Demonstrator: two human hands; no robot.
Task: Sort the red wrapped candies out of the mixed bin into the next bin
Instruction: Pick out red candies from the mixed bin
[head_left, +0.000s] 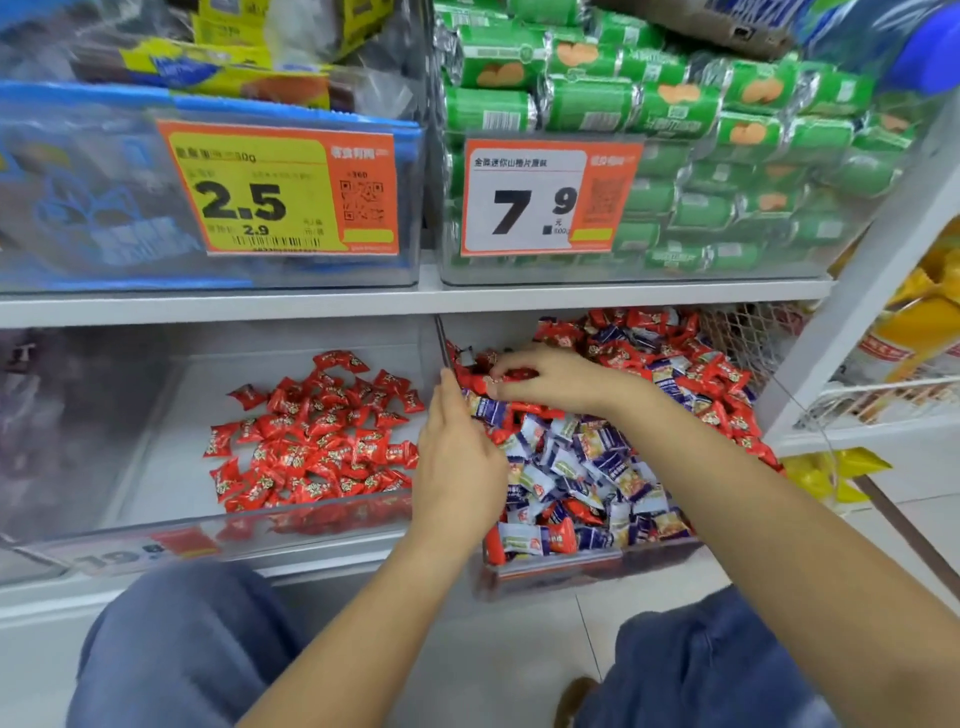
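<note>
Now both hands are down in the mixed bin (587, 564), the clear box on the right side of the low shelf. It is full of red candies and blue and white candies (582, 462) all jumbled up. The right hand (550, 382) reaches to the back left part of the pile, and its fingers curl round a red candy (514, 373) and pinch it. The left hand (457, 457) sits at the left edge of this bin, right by the thin wall (441, 345) between the two boxes. Its fingers point away and lie close together, but I cannot tell if it holds anything.

Just to the left is the next bin (171, 395). A heap of red wrapped candies (317, 436) lies on its floor, near the shared wall.

Up above, two clear boxes hold snacks. One has green packs (675, 104) and a price tag (545, 200) that says 7.9.
</note>
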